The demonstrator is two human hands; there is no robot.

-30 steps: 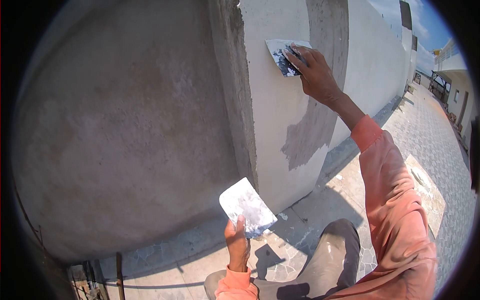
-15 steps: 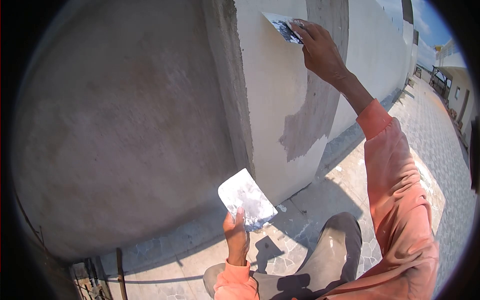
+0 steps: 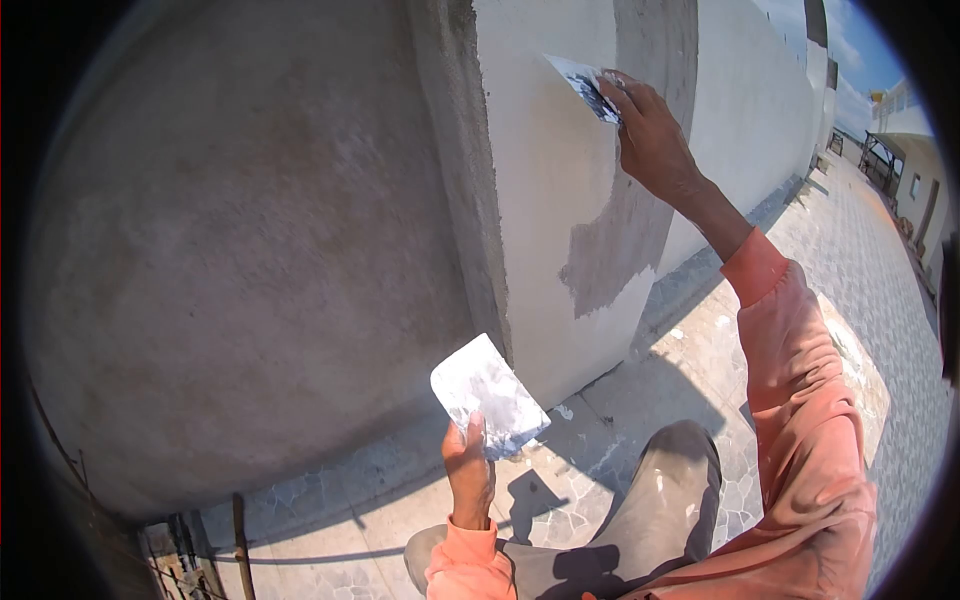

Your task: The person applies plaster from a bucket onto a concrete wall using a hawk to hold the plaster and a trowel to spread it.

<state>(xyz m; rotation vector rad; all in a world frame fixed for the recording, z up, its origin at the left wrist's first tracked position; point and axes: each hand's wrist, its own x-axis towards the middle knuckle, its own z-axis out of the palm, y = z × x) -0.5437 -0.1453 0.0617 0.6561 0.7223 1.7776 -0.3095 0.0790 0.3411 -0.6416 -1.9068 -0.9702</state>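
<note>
My right hand (image 3: 655, 135) grips a flat scraper blade (image 3: 585, 88) smeared with white and dark material, held at the upper part of the pillar face (image 3: 545, 180). That face is coated off-white, with a bare grey patch (image 3: 610, 250) on its right side. Lower down, my left hand (image 3: 468, 470) holds a white rectangular plate (image 3: 490, 395) by its lower edge, thumb on top. White paste is smeared over the plate.
A rough grey wall (image 3: 250, 250) fills the left. A long white wall (image 3: 750, 100) runs back on the right beside paving (image 3: 870, 300). My bent knee (image 3: 680, 470) is below the pillar. Sticks (image 3: 242, 545) stand at the lower left.
My right hand and the scraper have moved down and slightly right along the pillar face. My left hand and the plate have shifted very slightly left.
</note>
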